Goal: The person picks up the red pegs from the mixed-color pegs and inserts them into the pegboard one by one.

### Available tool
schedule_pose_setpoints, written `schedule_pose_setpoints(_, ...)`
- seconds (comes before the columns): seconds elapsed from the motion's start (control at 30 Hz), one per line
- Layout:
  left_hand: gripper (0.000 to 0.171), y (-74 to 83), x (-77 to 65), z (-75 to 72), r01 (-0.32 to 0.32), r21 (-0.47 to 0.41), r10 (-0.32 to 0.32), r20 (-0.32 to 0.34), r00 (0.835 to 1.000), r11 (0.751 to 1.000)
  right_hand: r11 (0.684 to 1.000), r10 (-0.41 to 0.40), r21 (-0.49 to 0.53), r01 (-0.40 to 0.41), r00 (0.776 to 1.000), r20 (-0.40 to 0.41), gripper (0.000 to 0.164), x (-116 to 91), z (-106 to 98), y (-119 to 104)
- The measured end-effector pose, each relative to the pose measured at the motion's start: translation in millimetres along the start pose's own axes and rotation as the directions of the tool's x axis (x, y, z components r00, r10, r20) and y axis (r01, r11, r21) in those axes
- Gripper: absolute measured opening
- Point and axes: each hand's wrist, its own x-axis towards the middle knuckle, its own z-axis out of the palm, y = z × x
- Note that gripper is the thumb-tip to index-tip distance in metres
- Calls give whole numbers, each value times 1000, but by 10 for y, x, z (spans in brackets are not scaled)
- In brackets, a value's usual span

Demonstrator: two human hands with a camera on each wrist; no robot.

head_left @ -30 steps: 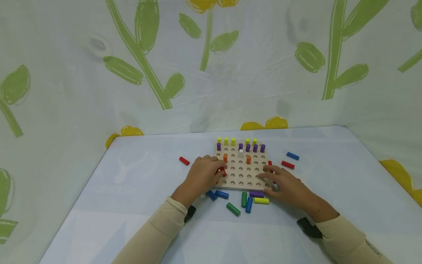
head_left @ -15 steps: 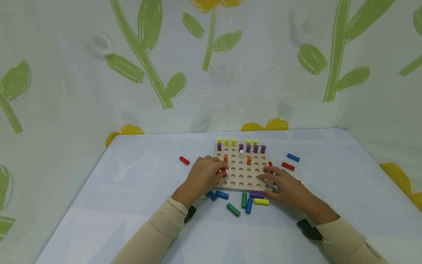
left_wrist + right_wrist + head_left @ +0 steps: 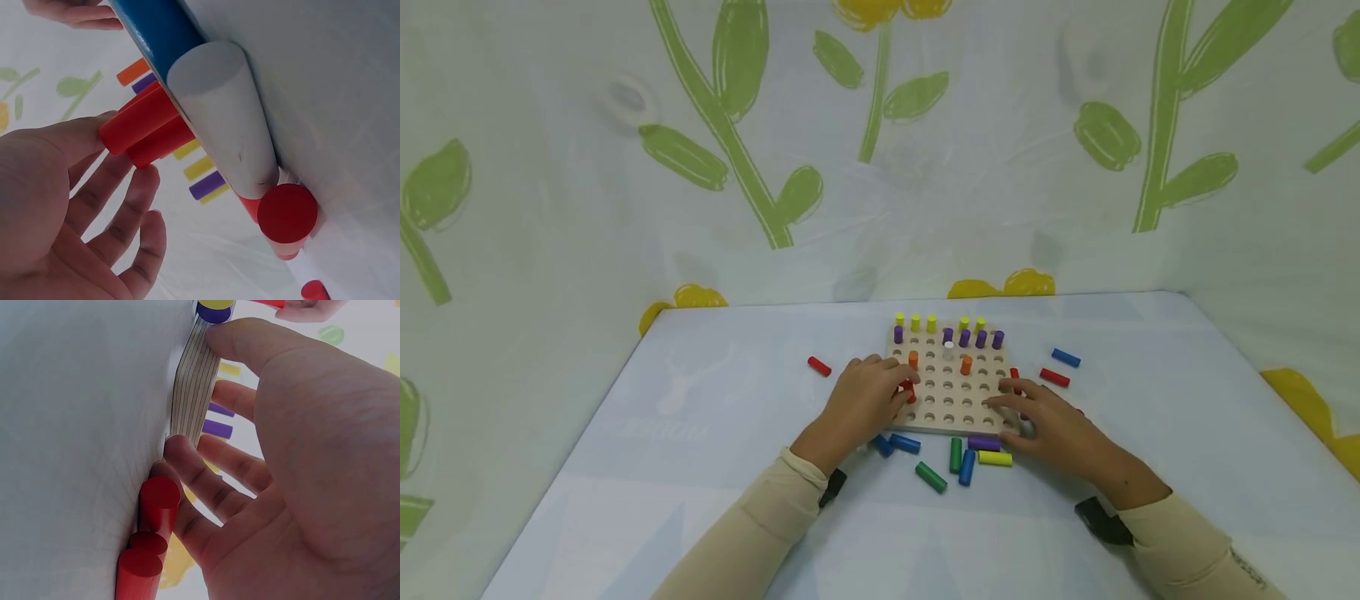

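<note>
My left hand [image 3: 865, 396] is at the left side of a wooden pegboard [image 3: 938, 392], thumb and index finger pinching a red peg [image 3: 139, 125] that stands in it. Another red peg [image 3: 165, 140] stands right beside that one. The other fingers of this hand are spread and loosely bent. At the board's near right corner is my right hand [image 3: 1052, 421], fingers spread. Its thumb [image 3: 234, 337] touches the board's laminated edge [image 3: 194, 387], and other fingertips lie along the corner and top.
Yellow pegs [image 3: 964, 323] and purple pegs [image 3: 965, 338] fill the far rows, with a white peg [image 3: 948, 350] and an orange peg [image 3: 966, 365] nearer. Loose green [image 3: 931, 477], blue [image 3: 967, 467] and yellow pegs [image 3: 995, 458] lie in front; red pegs [image 3: 1055, 377] lie right.
My left thumb has shifted very slightly at the red peg. The right hand, the board and the loose pegs look the same.
</note>
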Motion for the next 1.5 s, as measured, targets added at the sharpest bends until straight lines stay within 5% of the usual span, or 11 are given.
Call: schedule_pose_setpoints(1.5,28,-12,-4,27,42,-52,-43,-17,999,998,999,-27,-18,27,1000,-11,47,-4,-7,7)
